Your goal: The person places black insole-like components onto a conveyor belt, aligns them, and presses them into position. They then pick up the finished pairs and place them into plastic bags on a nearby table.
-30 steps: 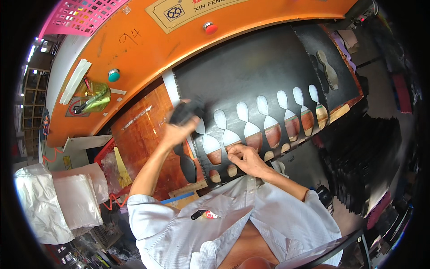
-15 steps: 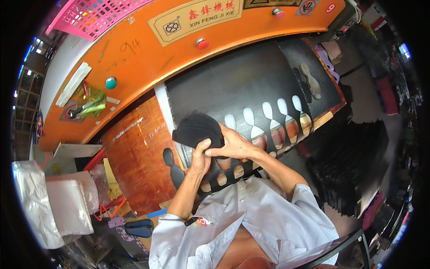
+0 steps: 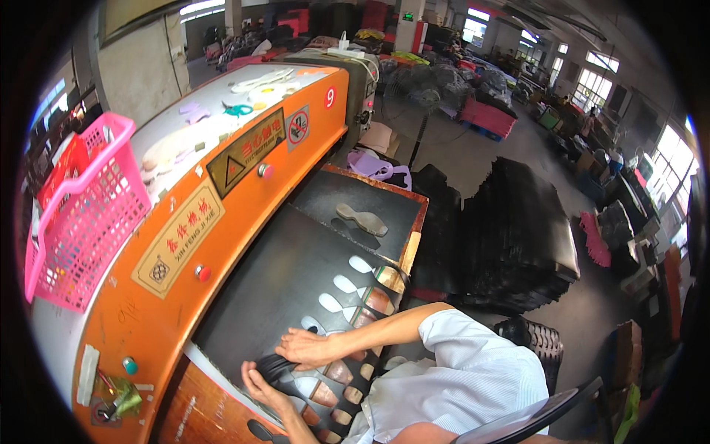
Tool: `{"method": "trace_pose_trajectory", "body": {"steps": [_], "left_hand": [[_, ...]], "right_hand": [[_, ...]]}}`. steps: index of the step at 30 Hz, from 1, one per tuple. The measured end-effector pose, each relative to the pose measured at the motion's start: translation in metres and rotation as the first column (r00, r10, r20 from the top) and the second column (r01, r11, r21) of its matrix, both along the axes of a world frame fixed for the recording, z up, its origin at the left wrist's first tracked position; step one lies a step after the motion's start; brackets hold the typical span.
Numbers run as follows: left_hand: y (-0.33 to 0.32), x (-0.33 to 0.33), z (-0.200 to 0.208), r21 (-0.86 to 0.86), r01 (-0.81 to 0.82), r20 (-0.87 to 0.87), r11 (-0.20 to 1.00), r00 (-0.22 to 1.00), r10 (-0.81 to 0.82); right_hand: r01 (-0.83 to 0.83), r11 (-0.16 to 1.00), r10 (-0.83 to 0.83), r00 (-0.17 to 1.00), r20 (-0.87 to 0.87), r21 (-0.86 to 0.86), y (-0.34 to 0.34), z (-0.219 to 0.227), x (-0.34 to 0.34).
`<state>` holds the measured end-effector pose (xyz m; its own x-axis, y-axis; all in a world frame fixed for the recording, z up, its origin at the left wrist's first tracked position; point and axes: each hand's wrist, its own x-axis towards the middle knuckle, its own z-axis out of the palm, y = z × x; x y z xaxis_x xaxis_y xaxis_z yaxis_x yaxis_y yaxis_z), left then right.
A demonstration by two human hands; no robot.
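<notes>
Between my two hands is a bundle of black sole-shaped pieces (image 3: 275, 368), partly covered by fingers. My right hand (image 3: 307, 348) is curled over its upper right side. My left hand (image 3: 265, 386) rests along its lower left side, fingers bent against it. Both are low over a large black sheet (image 3: 277, 277) lying on the machine's bed. A row of sole-shaped cut-outs (image 3: 330, 303) runs along the sheet's near edge, with pale and reddish surface showing through. Farther right on the black surface lies a grey-beige sole-shaped piece (image 3: 362, 220).
An orange machine beam (image 3: 244, 214) with push buttons spans the far side. On it stand a pink basket (image 3: 96, 214) and teal-handled scissors (image 3: 237, 109). Stacked black sheets (image 3: 518, 237) stand to the right, near a floor fan (image 3: 425, 96). Brown board (image 3: 196, 414) lies at lower left.
My view has swung up and to the right, bringing the workshop floor into sight. The black bundle, facing me broadly before, now appears lower and mostly covered by my hands.
</notes>
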<state>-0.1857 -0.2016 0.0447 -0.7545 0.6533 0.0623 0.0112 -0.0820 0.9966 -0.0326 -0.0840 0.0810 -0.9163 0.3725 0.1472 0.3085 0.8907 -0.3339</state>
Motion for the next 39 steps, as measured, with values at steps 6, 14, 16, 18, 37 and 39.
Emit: {"method": "trace_pose_trajectory", "body": {"steps": [6,14,16,18,37,39], "left_hand": [[0.008,0.015,-0.025,-0.081,-0.211,-0.281,0.974,0.942,0.181],[-0.005,0.015,-0.026,0.015,-0.204,-0.022,0.979,0.979,0.204],[-0.005,0.018,-0.024,0.012,-0.243,0.004,0.97,0.97,0.243],[-0.003,0.022,-0.023,0.01,-0.204,-0.077,0.979,0.976,0.204],[-0.005,0.068,-0.008,-0.105,-0.321,-0.297,0.941,0.913,0.279],[-0.004,0.072,-0.007,-0.081,-0.35,-0.426,0.933,0.859,0.285]], "right_hand": [[-0.042,0.997,0.035,0.994,-0.107,-0.069,-0.001,-0.035,0.0],[-0.186,0.953,0.162,0.98,-0.115,-0.241,0.011,-0.03,0.005],[-0.257,0.959,0.231,0.953,-0.195,-0.117,0.016,-0.026,0.005],[-0.275,0.957,0.26,0.956,-0.137,-0.098,0.021,-0.023,0.005],[-0.432,0.896,0.432,0.902,-0.021,-0.108,0.039,0.003,-0.003],[-0.453,0.887,0.456,0.89,0.018,-0.091,0.038,0.001,-0.006]]}}
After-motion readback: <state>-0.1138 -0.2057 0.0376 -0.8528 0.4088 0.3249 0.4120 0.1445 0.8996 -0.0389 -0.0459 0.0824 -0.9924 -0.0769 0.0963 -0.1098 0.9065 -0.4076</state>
